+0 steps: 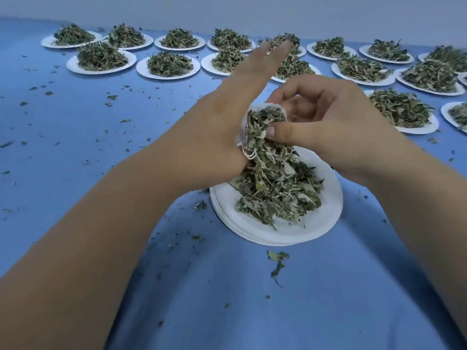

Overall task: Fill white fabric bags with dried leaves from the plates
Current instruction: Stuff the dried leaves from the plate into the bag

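Far out to the left of the grip, a blue cloth [101, 109] is strewn with leaf crumbs, and beyond it stand white plates heaped with leaves [101, 59], the start of two rows running across the back. Nearer in, the left hand [214, 137] rises on edge, its fingers [267, 56] straight and pressed together, pointing up and away. Its thumb is hidden, so whether it pins anything cannot be told. Against this hand's palm side sits the white fabric bag [254, 108], mouth open and facing the camera. A few pale loops of drawstring [249, 154] hang just beneath, at the base of the left hand. Stuffed into the mouth and spilling down from it are the dried leaves [262, 122], a loose green clump. Straight below the grip lies a stack of white plates [316, 223] on the cloth, carrying a heap of leaves [278, 193] that reaches up to meet the clump. A small sprig [278, 261] lies on the cloth on the near side of the stack. Just right of the bag, the right hand [328, 127] has its fingers curled over the rim and its thumb [285, 131] pressed into the clump, pinching leaves at the opening. Further right of the grip, another loaded plate [401, 109] sits near, with more plates behind it and at the frame's edge.
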`<action>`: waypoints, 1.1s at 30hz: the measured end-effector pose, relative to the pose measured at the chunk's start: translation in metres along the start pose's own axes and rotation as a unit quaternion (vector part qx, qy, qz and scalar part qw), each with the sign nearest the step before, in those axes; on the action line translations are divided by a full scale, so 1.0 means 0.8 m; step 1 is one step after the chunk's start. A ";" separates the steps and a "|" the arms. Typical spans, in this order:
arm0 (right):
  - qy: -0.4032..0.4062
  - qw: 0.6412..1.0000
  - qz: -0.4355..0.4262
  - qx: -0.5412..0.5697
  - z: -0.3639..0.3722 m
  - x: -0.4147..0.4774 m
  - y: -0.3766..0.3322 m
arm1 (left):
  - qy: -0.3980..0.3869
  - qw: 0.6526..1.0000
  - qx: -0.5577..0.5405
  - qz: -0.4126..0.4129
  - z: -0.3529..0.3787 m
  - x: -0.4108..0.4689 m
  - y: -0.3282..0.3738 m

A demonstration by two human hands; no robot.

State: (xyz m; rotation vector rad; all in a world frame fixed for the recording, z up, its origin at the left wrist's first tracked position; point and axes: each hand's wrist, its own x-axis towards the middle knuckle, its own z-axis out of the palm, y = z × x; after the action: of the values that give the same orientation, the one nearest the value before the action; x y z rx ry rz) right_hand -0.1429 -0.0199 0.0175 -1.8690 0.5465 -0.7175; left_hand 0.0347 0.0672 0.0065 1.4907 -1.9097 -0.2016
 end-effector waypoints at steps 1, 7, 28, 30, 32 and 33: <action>0.006 1.000 -0.001 0.000 0.001 -0.002 0.001 | -0.011 1.000 -0.003 -0.014 -0.007 -0.003 -0.001; 0.037 0.999 0.000 -0.026 0.003 -0.010 0.000 | 0.125 0.984 -0.121 -0.036 -0.037 -0.013 0.005; 0.151 0.964 -0.037 -0.215 0.032 -0.012 0.004 | 0.073 0.982 -0.118 -0.125 -0.002 -0.009 0.024; 0.158 0.965 -0.031 -0.208 0.035 -0.012 0.004 | 0.065 0.982 -0.129 -0.122 -0.001 -0.009 0.023; 0.162 0.972 -0.015 -0.170 0.035 -0.013 0.004 | 0.073 0.979 -0.143 -0.126 -0.002 -0.008 0.020; 0.164 0.974 -0.013 -0.156 0.035 -0.013 0.004 | 0.079 0.978 -0.141 -0.129 -0.001 -0.008 0.019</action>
State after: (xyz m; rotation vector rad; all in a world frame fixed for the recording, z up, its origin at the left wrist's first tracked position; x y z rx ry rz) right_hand -0.1313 0.0041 0.0037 -2.0598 0.8885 -1.0143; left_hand 0.0240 0.0777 0.0121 1.5072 -1.4902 -0.4398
